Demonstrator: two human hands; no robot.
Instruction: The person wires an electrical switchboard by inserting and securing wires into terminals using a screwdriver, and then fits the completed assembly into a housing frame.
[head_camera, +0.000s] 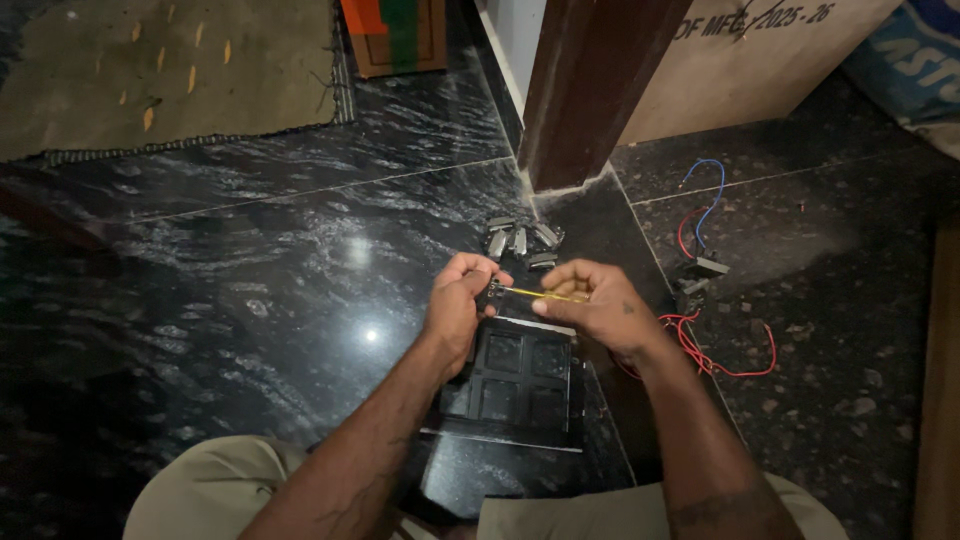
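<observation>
**Wiring in hand above the black switch frame; most parts still loose on the floor**

You are seated on a dark polished stone floor, and the black switch frame lying between your knees serves as the landmark here. It is a gridded plate whose square openings all appear empty from this view, so I judge that no modules have been fitted yet.

Beyond the frame's far edge stands a dark wooden post. At its foot, just past your hands, lies a small cluster of grey switch modules, loose and unmounted. To the right of the frame, red wires trail across the floor, touching or nearly touching your right forearm. Farther right and away from the frame, a blue wire loops upward from two further small modules.

Directly above the frame's far edge, your left hand is curled closed, pinching a small dark part; what kind of part it is cannot be told. Your right hand is likewise closed, fingers pinched on a thin yellow wire whose tip meets that part.

Assessment: one connection is in progress. The floor modules, the loose wires and the empty frame indicate the bulk of the work remains.
</observation>
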